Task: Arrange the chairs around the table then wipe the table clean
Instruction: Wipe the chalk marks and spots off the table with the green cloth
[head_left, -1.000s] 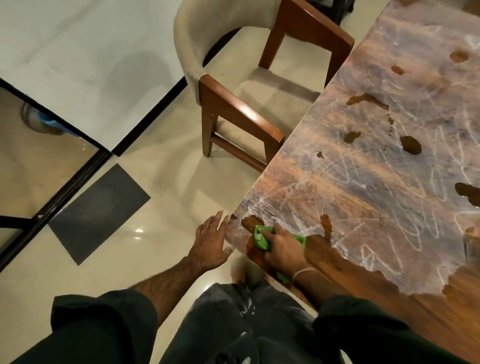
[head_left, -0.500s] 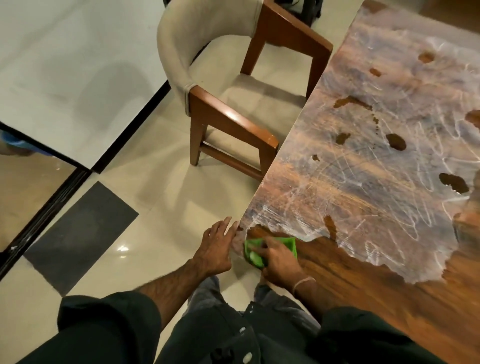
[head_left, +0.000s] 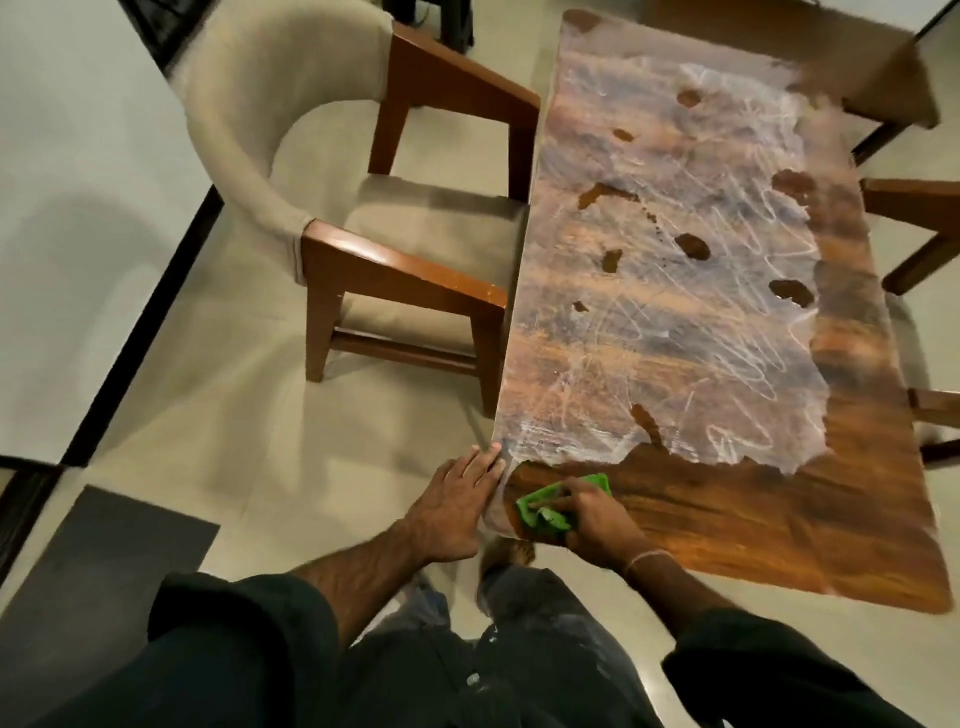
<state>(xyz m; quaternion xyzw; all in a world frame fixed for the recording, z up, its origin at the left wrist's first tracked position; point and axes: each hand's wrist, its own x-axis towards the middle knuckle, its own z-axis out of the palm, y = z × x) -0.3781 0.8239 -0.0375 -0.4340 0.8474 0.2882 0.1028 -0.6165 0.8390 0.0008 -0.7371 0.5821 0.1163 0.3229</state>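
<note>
The wooden table (head_left: 779, 519) stretches away from me, most of its top covered in a whitish scribbled film with several bare brown patches; the near strip is bare dark wood. My right hand (head_left: 597, 519) presses a crumpled green cloth (head_left: 545, 506) onto the table's near left corner, fingers curled over it. My left hand (head_left: 457, 499) lies flat against the table's left edge by that corner, fingers straight. A chair (head_left: 363, 244) with a beige padded back and brown wooden arms stands at the table's left side, its seat reaching the edge.
Parts of other wooden chairs (head_left: 924, 228) show along the table's right side and one at the far end (head_left: 857, 57). A dark grey floor mat (head_left: 104, 561) lies at lower left beside a black door track. Pale tiled floor surrounds the table.
The view has swung so the whole table shows. My right hand has slid the cloth slightly right along the near corner, and my left hand has moved up against the table edge.
</note>
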